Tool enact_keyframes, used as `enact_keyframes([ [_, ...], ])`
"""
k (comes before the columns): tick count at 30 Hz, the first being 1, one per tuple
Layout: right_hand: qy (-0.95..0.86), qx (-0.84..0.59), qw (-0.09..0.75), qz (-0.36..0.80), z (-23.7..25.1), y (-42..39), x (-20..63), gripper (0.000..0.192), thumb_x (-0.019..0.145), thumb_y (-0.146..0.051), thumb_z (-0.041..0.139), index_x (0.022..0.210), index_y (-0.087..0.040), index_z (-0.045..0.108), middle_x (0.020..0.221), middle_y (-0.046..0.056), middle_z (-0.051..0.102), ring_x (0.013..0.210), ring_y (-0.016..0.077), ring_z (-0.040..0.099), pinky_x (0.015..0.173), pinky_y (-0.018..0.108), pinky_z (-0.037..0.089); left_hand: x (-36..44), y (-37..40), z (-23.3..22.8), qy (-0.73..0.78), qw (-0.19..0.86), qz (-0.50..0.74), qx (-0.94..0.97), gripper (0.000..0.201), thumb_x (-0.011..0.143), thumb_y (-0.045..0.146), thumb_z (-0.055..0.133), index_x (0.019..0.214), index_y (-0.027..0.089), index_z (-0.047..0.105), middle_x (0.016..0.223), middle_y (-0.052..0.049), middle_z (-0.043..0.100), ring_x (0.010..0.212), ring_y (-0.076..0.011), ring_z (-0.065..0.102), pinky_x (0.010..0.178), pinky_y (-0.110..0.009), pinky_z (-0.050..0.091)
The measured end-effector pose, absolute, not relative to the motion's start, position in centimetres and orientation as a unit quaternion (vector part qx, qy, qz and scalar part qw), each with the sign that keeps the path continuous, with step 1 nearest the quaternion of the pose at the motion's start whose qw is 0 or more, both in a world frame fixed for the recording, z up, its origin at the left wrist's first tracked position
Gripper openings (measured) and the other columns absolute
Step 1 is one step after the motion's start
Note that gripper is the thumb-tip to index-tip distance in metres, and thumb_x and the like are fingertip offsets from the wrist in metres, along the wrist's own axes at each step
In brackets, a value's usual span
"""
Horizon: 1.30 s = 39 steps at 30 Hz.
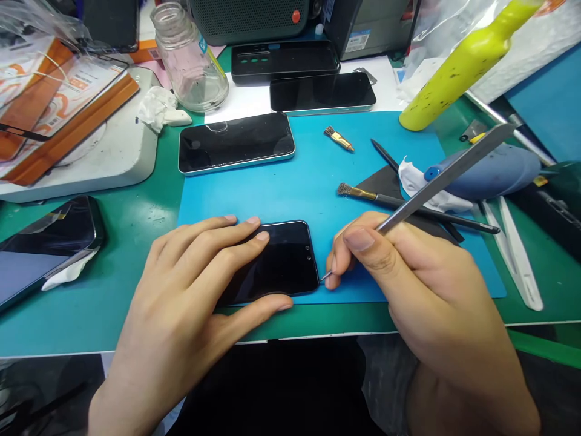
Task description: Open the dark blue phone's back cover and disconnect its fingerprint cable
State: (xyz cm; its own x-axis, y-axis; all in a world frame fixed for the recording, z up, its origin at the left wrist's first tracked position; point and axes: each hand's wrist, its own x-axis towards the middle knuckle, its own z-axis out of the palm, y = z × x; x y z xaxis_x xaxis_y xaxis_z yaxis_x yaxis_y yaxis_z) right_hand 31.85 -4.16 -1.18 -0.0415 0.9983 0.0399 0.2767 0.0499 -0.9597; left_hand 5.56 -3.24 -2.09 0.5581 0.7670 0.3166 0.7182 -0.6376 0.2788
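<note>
We lay the left hand over a black phone, its grip spread rather than closed, thumb along the near edge, fingers across the glass. Our right hand has its grip closed on a metal tool. The phone lies on the blue mat, just left of the right grip, long axis running left to right; the left hand is nearer, touching it. The tool's thin end meets or nearly meets the phone's right end, by the near corner; contact unclear. Hidden: the phone's left end. Farther off, a yellow bottle is cut off above.
</note>
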Motion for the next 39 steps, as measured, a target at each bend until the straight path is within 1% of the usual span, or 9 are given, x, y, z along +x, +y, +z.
enact_keyframes([
  [4,-0.588,-0.544,0.425,0.422,-1.25,-4.06,31.94,0.05,0.125,-0.05,0.063,0.083,-0.026,0.075,0.082,-0.006,0.077,0.081,0.007,0.073,0.08,0.014,0.058,5.53,-3.16,-2.24,0.414,0.055,0.219,0.882,0.05,0.111,0.046,0.084,0.151,0.02,0.068,0.152,-0.012,0.079,0.149,-0.0342,0.069,0.124,-0.051,0.05],
  [11,-0.591,-0.539,0.426,0.423,-1.36,-4.13,31.94,0.05,0.124,-0.051,0.065,0.082,-0.026,0.075,0.082,-0.006,0.077,0.081,0.0067,0.073,0.08,0.013,0.057,5.55,-3.08,-2.36,0.41,0.059,0.225,0.882,0.05,0.113,0.05,0.082,0.15,0.018,0.069,0.151,-0.012,0.079,0.15,-0.0301,0.067,0.126,-0.047,0.046],
  [20,-0.59,-0.543,0.426,0.418,-1.49,-4.02,31.97,0.048,0.125,-0.052,0.063,0.086,-0.028,0.075,0.083,-0.007,0.077,0.081,0.0069,0.074,0.078,0.014,0.057,5.71,-2.98,-2.43,0.41,0.051,0.224,0.883,0.049,0.114,0.05,0.08,0.149,0.017,0.07,0.151,-0.011,0.079,0.149,-0.0294,0.067,0.126,-0.046,0.047],
  [28,-0.595,-0.54,0.42,0.422,-1.42,-4.05,31.85,0.051,0.124,-0.053,0.064,0.083,-0.027,0.075,0.081,-0.006,0.076,0.079,0.0078,0.073,0.076,0.015,0.058,5.6,-3.06,-2.36,0.412,0.053,0.225,0.881,0.049,0.114,0.05,0.08,0.149,0.018,0.07,0.151,-0.011,0.079,0.149,-0.029,0.067,0.126,-0.046,0.047],
  [34,-0.595,-0.548,0.426,0.405,-1.41,-4.14,31.92,0.048,0.125,-0.049,0.063,0.084,-0.027,0.074,0.081,-0.008,0.077,0.079,0.007,0.075,0.079,0.015,0.058,5.74,-3.02,-2.4,0.415,0.056,0.225,0.88,0.049,0.114,0.051,0.079,0.15,0.018,0.07,0.152,-0.009,0.079,0.149,-0.0285,0.066,0.127,-0.046,0.047],
  [39,-0.59,-0.551,0.424,0.41,-1.28,-4.12,31.92,0.049,0.125,-0.05,0.063,0.084,-0.028,0.074,0.079,-0.008,0.076,0.076,0.006,0.074,0.077,0.014,0.057,5.65,-3.12,-2.31,0.416,0.059,0.223,0.88,0.048,0.115,0.051,0.078,0.148,0.018,0.07,0.151,-0.01,0.079,0.149,-0.0282,0.066,0.126,-0.046,0.047],
])
